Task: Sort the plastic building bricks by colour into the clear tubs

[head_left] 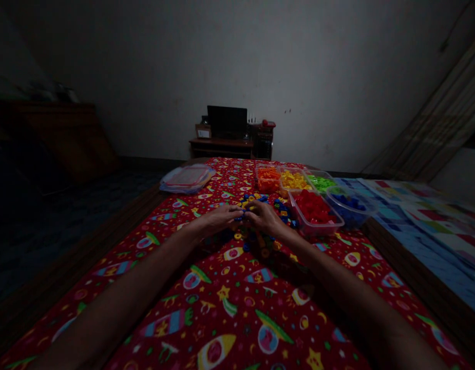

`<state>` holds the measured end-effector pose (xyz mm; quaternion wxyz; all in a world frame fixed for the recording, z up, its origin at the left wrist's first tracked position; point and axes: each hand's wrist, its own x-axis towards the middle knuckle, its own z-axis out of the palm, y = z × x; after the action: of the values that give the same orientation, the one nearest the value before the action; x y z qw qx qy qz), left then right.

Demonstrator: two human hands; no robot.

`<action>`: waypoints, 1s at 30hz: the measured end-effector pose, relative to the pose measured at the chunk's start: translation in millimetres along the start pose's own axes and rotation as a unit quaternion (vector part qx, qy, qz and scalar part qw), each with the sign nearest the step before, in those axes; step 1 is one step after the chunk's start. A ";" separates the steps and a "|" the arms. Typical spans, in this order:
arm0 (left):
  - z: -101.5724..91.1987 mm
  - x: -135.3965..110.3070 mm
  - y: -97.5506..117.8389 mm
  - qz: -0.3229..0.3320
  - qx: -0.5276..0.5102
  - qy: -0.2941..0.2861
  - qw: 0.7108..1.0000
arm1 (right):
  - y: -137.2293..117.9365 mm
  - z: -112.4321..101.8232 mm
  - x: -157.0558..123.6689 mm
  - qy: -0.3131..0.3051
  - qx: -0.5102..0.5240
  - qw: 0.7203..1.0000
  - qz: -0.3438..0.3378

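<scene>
Both hands meet above a loose pile of blue and yellow plastic building pieces [284, 210] on a red patterned cloth. My left hand [221, 217] comes in from the left, its fingers closed on a small blue building piece [243, 212]. From the other side my right hand [266, 218] pinches at the same spot, thumb and fingers bent around the blue piece. Dim light and the fingers hide the piece's exact shape. Several yellow and blue pieces lie under and just in front of the hands.
Clear tubs hold sorted pieces: orange [268, 177], yellow [293, 181], green [321, 182], red [315, 209] and blue [348, 203]. Stacked lids [187, 178] lie at the far left of the tablecloth [237, 329]. A monitor [227, 121] stands by the wall, and a bed [425, 221] is at right.
</scene>
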<state>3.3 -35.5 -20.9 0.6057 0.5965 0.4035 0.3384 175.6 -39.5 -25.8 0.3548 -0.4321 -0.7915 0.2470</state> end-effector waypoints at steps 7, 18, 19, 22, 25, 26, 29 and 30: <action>16.7 -0.7 8.4 -0.067 -0.135 -0.009 0.989 | 7.9 1.6 -12.1 -0.001 -0.100 0.990 -0.095; -6.3 -7.4 32.3 0.041 0.072 0.076 0.994 | -5.4 -61.5 2.8 0.059 -0.133 0.983 -0.114; -17.4 -7.6 33.7 0.056 0.153 0.073 0.984 | -1.7 -80.0 3.7 0.100 -0.157 0.978 -0.091; -46.8 -9.4 34.2 0.061 0.363 0.041 0.929 | 19.9 -139.6 -2.4 0.203 -0.232 0.951 -0.006; -57.8 -12.0 28.7 0.000 0.496 -0.054 0.867 | 48.0 -188.1 -19.5 0.257 -0.285 0.917 0.113; -57.0 -12.9 26.4 -0.018 0.527 -0.080 0.846 | 57.0 -199.1 -26.3 0.265 -0.301 0.906 0.137; -47.3 -15.4 21.2 -0.039 0.584 -0.104 0.804 | 78.7 -217.2 -44.5 0.260 -0.346 0.884 0.178; -43.5 -15.9 19.8 -0.038 0.591 -0.104 0.799 | 82.9 -219.3 -48.4 0.252 -0.359 0.879 0.186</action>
<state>-41.2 -29.0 1.8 0.1861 0.8545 0.4821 -0.0526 405.9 -20.7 36.9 0.3103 -0.7168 -0.6146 -0.1102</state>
